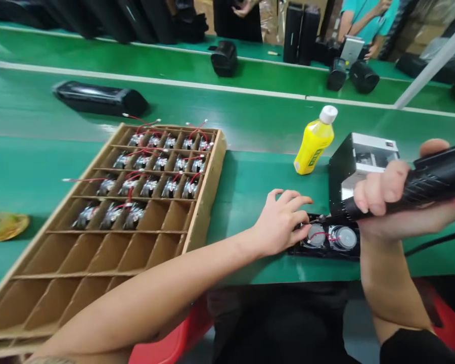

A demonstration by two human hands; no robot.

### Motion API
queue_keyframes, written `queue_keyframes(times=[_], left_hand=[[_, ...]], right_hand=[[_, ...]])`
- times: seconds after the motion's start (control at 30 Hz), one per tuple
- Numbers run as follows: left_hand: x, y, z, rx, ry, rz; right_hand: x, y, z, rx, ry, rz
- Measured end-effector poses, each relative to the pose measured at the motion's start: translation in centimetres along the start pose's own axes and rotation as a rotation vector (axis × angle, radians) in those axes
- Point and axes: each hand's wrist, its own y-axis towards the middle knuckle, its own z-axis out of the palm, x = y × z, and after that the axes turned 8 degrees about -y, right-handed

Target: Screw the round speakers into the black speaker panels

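My right hand [387, 202] is wrapped around a black electric screwdriver [440, 174], which lies tilted with its narrow end pointing left. That end reaches the upper edge of a black speaker panel [326, 255], near the panel's left part. Two round speaker drivers [344, 237] with red wires sit in the panel, side by side. Over the panel's left end rests my left hand [282, 222], its fingers spread and some fingertips touching the panel. Whether the bit meets a screw is too small to tell. Behind the panel stands a black and silver box-shaped device [364, 162].
A divided cardboard box [207, 217] on the left holds several wired speaker drivers in its far rows. A yellow bottle [313, 146] stands beyond my left hand. A black speaker casing [98, 98] lies farther back. Other people [367, 23] are across the green bench [250, 177].
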Motion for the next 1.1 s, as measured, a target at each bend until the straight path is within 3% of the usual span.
queue_keyframes(times=[0.1,0.3,0.7,1.0,1.1], left_hand=[[-0.1,0.0,0.0,0.003,0.017,-0.011],[-0.4,0.0,0.0,0.033,0.012,-0.008],[-0.3,0.0,0.0,0.039,0.014,0.001],[-0.4,0.2,-0.4,0.12,0.017,0.03],[-0.3,0.4,-0.5,0.115,-0.016,0.045]], right_hand=[[-0.1,0.2,-0.8,0.133,0.052,-0.088],[-0.1,-0.2,-0.2,0.105,0.019,-0.052],[-0.8,-0.1,-0.3,0.298,0.125,-0.027],[-0.9,-0.3,0.3,0.35,0.113,-0.011],[-0.1,-0.5,1.1,0.26,0.134,0.04]])
